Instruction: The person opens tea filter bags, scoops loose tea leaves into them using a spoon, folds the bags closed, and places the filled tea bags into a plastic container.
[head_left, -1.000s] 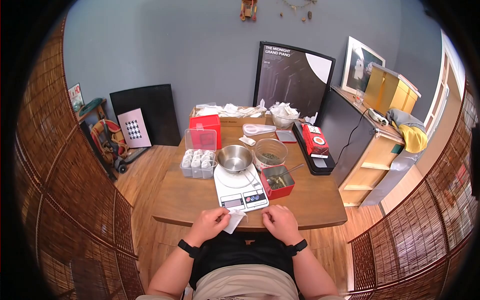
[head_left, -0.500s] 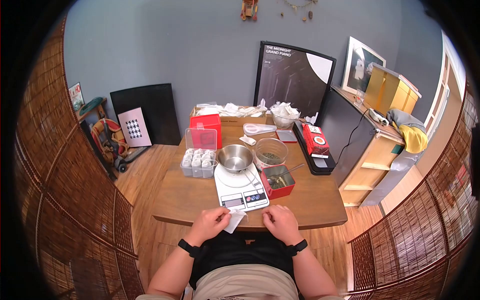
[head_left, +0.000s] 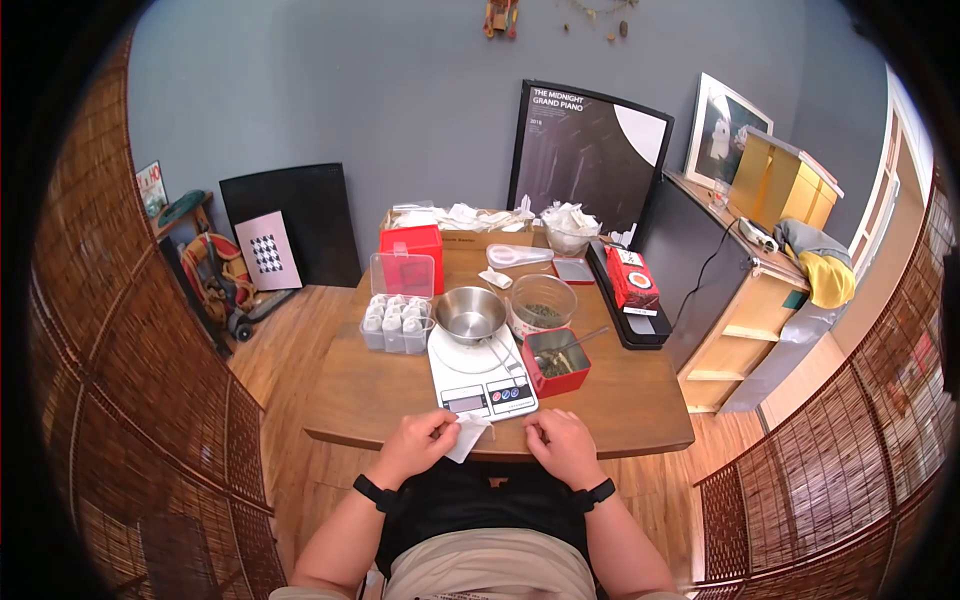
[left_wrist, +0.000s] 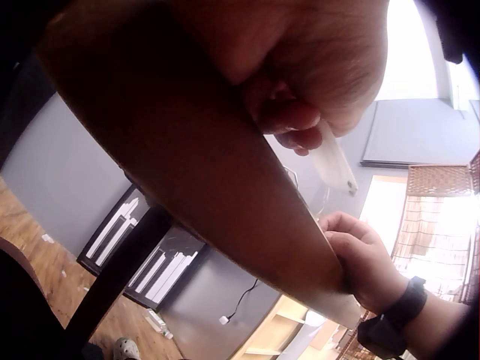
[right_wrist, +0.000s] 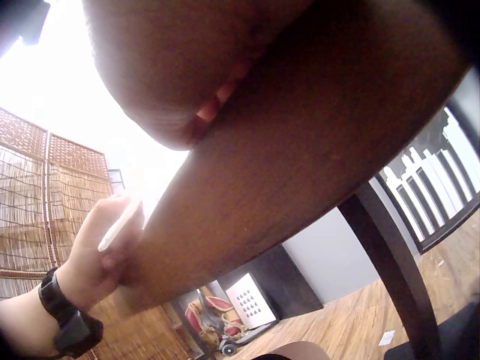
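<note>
At the table's front edge my left hand (head_left: 415, 446) pinches a small white tea bag (head_left: 470, 438) between thumb and fingers. The bag hangs flat past the edge, its string trailing right; the left wrist view shows its pale sheet (left_wrist: 332, 165) below the fingertips. My right hand (head_left: 563, 446) rests on the same edge with loosely curled fingers and holds nothing. Just beyond both hands lies a white kitchen scale (head_left: 455, 380) with a steel bowl (head_left: 470, 315) on it. Right of the scale, a red tin (head_left: 557, 383) contains dried leaves and a spoon (head_left: 585, 340).
A clear box (head_left: 395, 343) of filled white bags stands left of the scale, a red box (head_left: 427, 262) behind it. A glass bowl (head_left: 560, 297) of leaves stands behind the tin. Farther back are a carton (head_left: 470, 241) of white bags and a red packet (head_left: 633, 285) on a black case.
Both hands stay in place, the left still pinching the tea bag. The head view has shifted only slightly.
</note>
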